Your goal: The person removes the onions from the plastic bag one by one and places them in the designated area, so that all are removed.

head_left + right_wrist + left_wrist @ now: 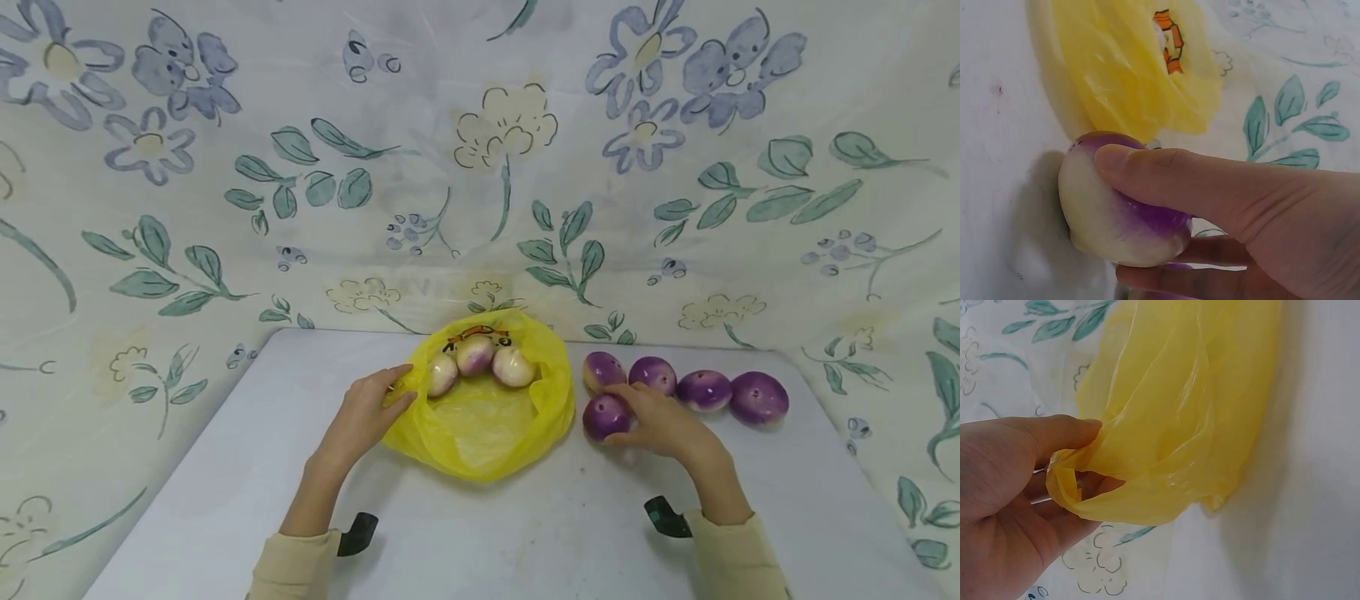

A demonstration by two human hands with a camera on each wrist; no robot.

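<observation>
A yellow plastic bag [487,454] lies with its mouth wide on the white table, several purple-and-white turnip-like vegetables [513,367] inside near its back. My left hand [367,417] pinches the bag's left rim; the left wrist view shows thumb and fingers of the hand [1016,487] on a fold of the bag [1166,425]. To the right of the bag, my right hand [663,421] grips a purple vegetable [606,417]. In the right wrist view, the hand's [1229,219] thumb lies across that vegetable [1091,200], which is white on one side.
Several more purple vegetables [704,390] sit in a row behind and right of my right hand on the white table [510,550]. A floral sheet [420,167] hangs behind the table. Dark straps or mounts [358,534] stick out by both wrists.
</observation>
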